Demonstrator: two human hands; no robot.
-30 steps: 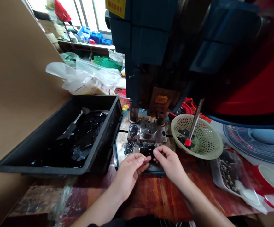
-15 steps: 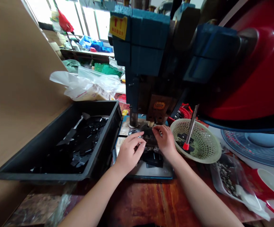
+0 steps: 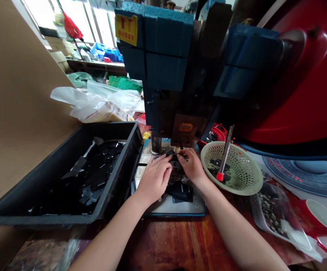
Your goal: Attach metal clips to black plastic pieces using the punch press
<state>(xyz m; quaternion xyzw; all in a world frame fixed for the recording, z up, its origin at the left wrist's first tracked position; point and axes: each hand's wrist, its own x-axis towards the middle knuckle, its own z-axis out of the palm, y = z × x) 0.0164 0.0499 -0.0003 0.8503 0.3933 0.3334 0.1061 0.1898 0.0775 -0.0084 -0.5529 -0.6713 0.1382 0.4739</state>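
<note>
Under the ram of a blue press [image 3: 166, 67], a dark flat piece [image 3: 170, 153] lies at the die block [image 3: 175, 165]. My right hand [image 3: 191, 167] pinches its right side between thumb and fingertips. From the left, my left hand [image 3: 155, 176] reaches in, fingers together and fingertips on the near left edge of the piece; its thumb is bent in. Much of the piece is hidden by my fingers and the dark die. Black flat pieces [image 3: 181, 192] lie on the press base [image 3: 177, 209], between my wrists.
A deep black bin [image 3: 118, 175] with many dark flat pieces stands left. At right are a pale green basket [image 3: 245, 171] with dark pieces and a red-tipped rod [image 3: 224, 158], a clear bag of small metal parts [image 3: 270, 212] and a red mug [image 3: 311, 222]. Cardboard [image 3: 19, 105] rises far left.
Both hands have moved in under the ram with the dark piece. My left fingers, apart from it before, now touch it. The view has shifted slightly.
</note>
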